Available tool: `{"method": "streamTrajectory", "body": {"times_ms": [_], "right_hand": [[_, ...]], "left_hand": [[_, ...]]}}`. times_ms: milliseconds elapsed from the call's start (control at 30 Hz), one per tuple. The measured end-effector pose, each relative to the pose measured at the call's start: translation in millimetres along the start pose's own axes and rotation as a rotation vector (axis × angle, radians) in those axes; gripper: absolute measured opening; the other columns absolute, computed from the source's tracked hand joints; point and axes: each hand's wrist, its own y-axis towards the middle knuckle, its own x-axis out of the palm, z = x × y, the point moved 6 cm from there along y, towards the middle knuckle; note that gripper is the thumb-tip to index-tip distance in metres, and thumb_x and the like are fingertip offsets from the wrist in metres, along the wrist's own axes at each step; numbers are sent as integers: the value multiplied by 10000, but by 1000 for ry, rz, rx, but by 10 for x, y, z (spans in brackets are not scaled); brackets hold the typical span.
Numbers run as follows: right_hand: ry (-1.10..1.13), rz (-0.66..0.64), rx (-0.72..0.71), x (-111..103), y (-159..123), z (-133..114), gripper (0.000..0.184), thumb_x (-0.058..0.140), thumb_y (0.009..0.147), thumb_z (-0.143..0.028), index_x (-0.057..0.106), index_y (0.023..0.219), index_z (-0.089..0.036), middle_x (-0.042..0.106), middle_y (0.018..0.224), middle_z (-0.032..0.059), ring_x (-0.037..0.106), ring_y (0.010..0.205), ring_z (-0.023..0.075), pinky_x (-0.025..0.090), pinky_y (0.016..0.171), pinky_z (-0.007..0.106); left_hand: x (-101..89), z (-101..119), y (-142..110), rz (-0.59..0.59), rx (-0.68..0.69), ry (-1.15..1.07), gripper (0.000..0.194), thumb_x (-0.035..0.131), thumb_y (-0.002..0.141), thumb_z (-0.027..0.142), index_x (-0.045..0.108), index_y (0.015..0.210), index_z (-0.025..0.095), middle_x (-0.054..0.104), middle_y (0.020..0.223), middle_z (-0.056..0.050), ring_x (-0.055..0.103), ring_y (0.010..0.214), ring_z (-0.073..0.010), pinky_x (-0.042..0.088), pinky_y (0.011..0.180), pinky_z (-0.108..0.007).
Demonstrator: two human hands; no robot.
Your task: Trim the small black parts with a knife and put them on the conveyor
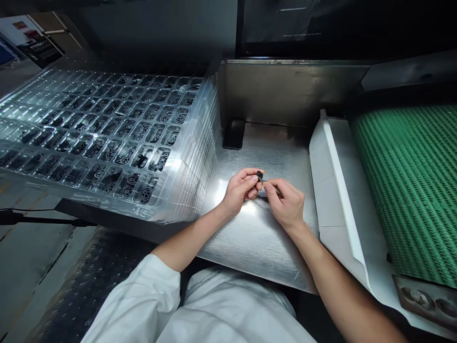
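Note:
Over the bare metal worktop [228,243], my left hand [240,190] pinches a small black part [260,175] between thumb and fingertips. My right hand [287,202] grips a thin, pointed tool, whose tip meets the black part; most of the tool is hidden in my fingers, so its exact kind does not show. To the left of my hands rises a stack of clear plastic trays [205,143]. The top tray's pockets hold small black parts, some of them round and spoked like wheels.
A dark phone-like slab [233,134] lies at the back of the worktop. On the right, a white side guard [328,176] borders a green conveyor belt [410,186]. A metal wall [293,93] closes off the rear.

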Motion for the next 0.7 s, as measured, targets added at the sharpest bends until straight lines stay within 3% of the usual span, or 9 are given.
{"method": "streamTrajectory", "body": {"times_ms": [233,433,600,700], "right_hand": [[42,46,57,26,8,87,257,603,1083,-339,686,885,-197,659,775,-2,583,652,165,401,637,281],[203,97,79,55,3,15,338,587,1092,-459,690,921,-186,675,853,20,631,776,173,452,708,260],[114,66,130,45,36,116,196,750,1023,-225,624,878,-187,649,873,-32,625,805,134,429,735,215],[37,-8,139,47,21,82,211,764,988,-123,598,882,-198,658,931,-46,640,887,141,413,734,221]], "left_hand": [[4,8,16,-12,-7,18,467,828,796,456,674,1116,153,598,727,9,378,476,-43,218,450,-196],[-1,9,-70,63,-27,131,448,862,764,397,699,1111,166,568,656,26,397,467,-55,262,428,-159],[35,-30,-17,15,-19,214,405,856,749,355,720,1076,159,618,724,-5,475,504,-81,371,455,-178],[109,-16,-57,-2,-7,258,379,844,748,354,720,1046,156,621,741,-8,483,510,-90,378,453,-186]]}}
